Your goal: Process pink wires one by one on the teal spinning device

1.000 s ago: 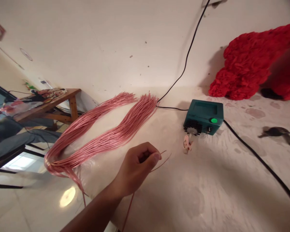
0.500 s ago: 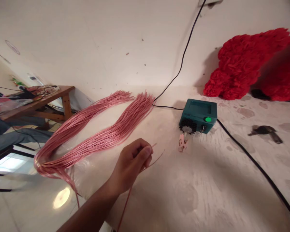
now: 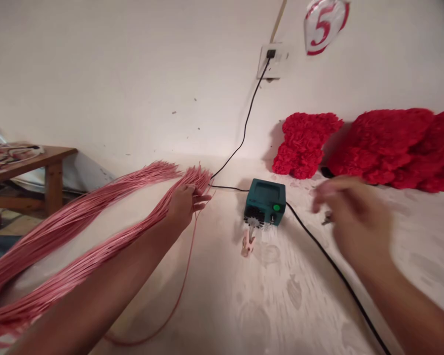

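My left hand [image 3: 187, 203] is over the upper end of a thick bundle of pink wires [image 3: 140, 217], fingers bent together around a single pink wire [image 3: 187, 268]. That wire hangs from the fingers and curves down across the table toward the lower left. On the right, my right hand [image 3: 358, 222] is blurred by motion, its fingers curled above the table. A small piece of a dark tool [image 3: 327, 217] shows beside its fingers; the rest is hidden. Between the hands stands a teal box-shaped machine [image 3: 265, 197] with a green button and a pink clip [image 3: 247, 242] at its front.
Fluffy red bundles [image 3: 305, 145] lean against the wall at the right. A black cable [image 3: 340, 271] runs from the machine to the front edge; a thinner black cord [image 3: 246, 121] climbs to a wall socket [image 3: 272, 61]. A wooden bench [image 3: 54, 165] stands at the left.
My left hand has moved onto the wire bundle's upper end, holding the wire. My right hand has come into view at the right. The view has shifted right and up.
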A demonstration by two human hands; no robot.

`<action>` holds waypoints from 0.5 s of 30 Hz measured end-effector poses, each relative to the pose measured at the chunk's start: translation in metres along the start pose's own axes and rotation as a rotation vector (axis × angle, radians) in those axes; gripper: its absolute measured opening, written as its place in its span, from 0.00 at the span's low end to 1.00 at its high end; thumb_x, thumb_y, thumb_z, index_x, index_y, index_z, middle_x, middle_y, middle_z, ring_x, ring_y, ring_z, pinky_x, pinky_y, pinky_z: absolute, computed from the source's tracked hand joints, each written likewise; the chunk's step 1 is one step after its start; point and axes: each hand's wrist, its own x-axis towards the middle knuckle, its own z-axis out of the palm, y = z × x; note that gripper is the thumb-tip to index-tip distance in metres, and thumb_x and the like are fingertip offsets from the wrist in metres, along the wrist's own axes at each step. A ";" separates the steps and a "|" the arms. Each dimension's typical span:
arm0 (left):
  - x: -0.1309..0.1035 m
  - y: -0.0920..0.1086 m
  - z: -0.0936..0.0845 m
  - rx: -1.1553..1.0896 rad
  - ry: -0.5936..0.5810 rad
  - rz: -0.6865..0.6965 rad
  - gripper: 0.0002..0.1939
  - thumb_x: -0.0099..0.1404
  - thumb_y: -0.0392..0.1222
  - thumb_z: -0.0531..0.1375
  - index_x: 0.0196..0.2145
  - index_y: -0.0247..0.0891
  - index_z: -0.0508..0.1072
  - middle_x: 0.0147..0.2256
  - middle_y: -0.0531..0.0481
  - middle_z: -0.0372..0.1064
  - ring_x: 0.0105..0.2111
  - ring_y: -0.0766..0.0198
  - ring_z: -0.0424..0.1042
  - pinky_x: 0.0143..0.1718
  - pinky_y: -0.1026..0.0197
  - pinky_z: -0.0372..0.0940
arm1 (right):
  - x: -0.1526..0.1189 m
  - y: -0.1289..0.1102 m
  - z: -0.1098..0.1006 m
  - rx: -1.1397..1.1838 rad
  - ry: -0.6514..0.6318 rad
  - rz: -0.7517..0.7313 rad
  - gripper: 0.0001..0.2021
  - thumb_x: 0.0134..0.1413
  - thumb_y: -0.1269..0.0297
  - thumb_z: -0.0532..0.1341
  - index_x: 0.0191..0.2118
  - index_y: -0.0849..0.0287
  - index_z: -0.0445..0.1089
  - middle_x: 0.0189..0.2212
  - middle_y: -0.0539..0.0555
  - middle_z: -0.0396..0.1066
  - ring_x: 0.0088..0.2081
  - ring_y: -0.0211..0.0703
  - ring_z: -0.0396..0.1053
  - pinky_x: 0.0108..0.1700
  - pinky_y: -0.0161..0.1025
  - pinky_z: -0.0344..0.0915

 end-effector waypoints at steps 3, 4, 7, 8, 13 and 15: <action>0.020 0.000 0.022 0.164 -0.028 0.092 0.15 0.70 0.44 0.59 0.51 0.35 0.70 0.47 0.44 0.71 0.41 0.58 0.74 0.41 0.52 0.72 | 0.001 0.018 0.026 -0.081 -0.052 -0.041 0.08 0.66 0.63 0.56 0.46 0.60 0.69 0.31 0.50 0.69 0.30 0.39 0.69 0.28 0.35 0.66; 0.024 -0.001 0.029 0.221 -0.036 0.140 0.15 0.71 0.44 0.59 0.51 0.35 0.70 0.48 0.44 0.71 0.42 0.58 0.74 0.42 0.51 0.72 | 0.000 0.025 0.035 -0.105 -0.101 -0.061 0.08 0.65 0.64 0.56 0.45 0.59 0.69 0.28 0.49 0.68 0.28 0.39 0.68 0.27 0.35 0.65; 0.033 -0.010 0.048 0.392 -0.067 0.305 0.14 0.70 0.45 0.59 0.49 0.34 0.71 0.45 0.45 0.71 0.40 0.59 0.74 0.41 0.52 0.71 | -0.006 0.044 0.051 -0.169 -0.149 -0.131 0.09 0.62 0.66 0.56 0.46 0.58 0.68 0.28 0.49 0.67 0.27 0.39 0.68 0.30 0.38 0.66; 0.034 -0.015 0.052 0.447 -0.083 0.358 0.12 0.70 0.45 0.59 0.46 0.34 0.71 0.43 0.46 0.71 0.39 0.60 0.73 0.40 0.53 0.71 | -0.008 0.049 0.053 -0.185 -0.143 -0.146 0.09 0.62 0.66 0.55 0.46 0.58 0.68 0.29 0.49 0.66 0.28 0.40 0.68 0.31 0.39 0.66; 0.027 -0.037 0.062 0.669 -0.200 0.545 0.07 0.70 0.38 0.54 0.35 0.38 0.70 0.25 0.56 0.64 0.26 0.64 0.64 0.32 0.61 0.59 | -0.013 0.057 0.058 -0.214 -0.077 -0.127 0.11 0.63 0.68 0.54 0.50 0.57 0.64 0.28 0.48 0.64 0.27 0.39 0.67 0.30 0.37 0.64; 0.022 -0.041 0.061 0.714 -0.256 0.582 0.08 0.71 0.38 0.52 0.34 0.40 0.68 0.25 0.56 0.64 0.25 0.65 0.63 0.30 0.62 0.55 | -0.013 0.056 0.058 -0.221 -0.060 -0.097 0.12 0.63 0.68 0.54 0.51 0.56 0.63 0.28 0.47 0.64 0.27 0.39 0.67 0.28 0.35 0.63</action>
